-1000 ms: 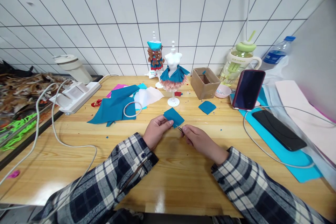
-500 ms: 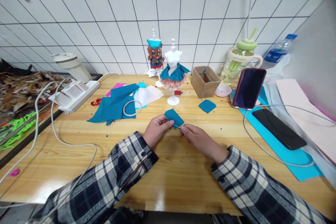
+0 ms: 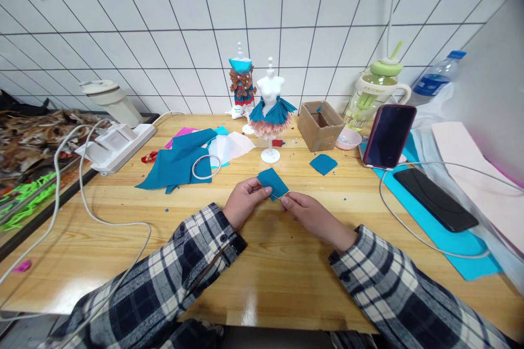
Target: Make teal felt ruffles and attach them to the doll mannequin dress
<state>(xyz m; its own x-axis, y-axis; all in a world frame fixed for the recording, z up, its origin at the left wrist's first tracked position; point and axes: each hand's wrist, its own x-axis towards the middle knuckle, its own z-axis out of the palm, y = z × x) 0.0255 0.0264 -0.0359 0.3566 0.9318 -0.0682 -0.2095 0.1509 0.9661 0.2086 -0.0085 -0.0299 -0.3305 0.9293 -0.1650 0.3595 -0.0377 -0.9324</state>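
Observation:
Between finger and thumb, my left hand [image 3: 245,200] pinches a small teal square [image 3: 273,182], which looks like cloth or crepe paper. My right hand [image 3: 307,212] is closed at the square's right lower edge, its fingertips pinching a thin, light, rod-like thing [image 3: 278,197] that runs along that edge towards my left thumb. Its exact kind is too small to make out. Beyond my hands stands a white mini dress form [image 3: 270,112] with a teal and pink ruffled skirt. Another teal square [image 3: 323,164] lies flat to the right.
Teal sheets [image 3: 180,166] and a white ring [image 3: 207,177] lie left of the dress form. Behind is a second dressed form [image 3: 241,84]. A cardboard box [image 3: 321,133], a pink bowl [image 3: 347,139] and phones [image 3: 388,136] are rightward. A cable [image 3: 110,223] crosses the left side.
The rod-like thing at my right fingertips has tilted slightly, and the teal square has shifted a little to the right. Both hands stay nearly in place.

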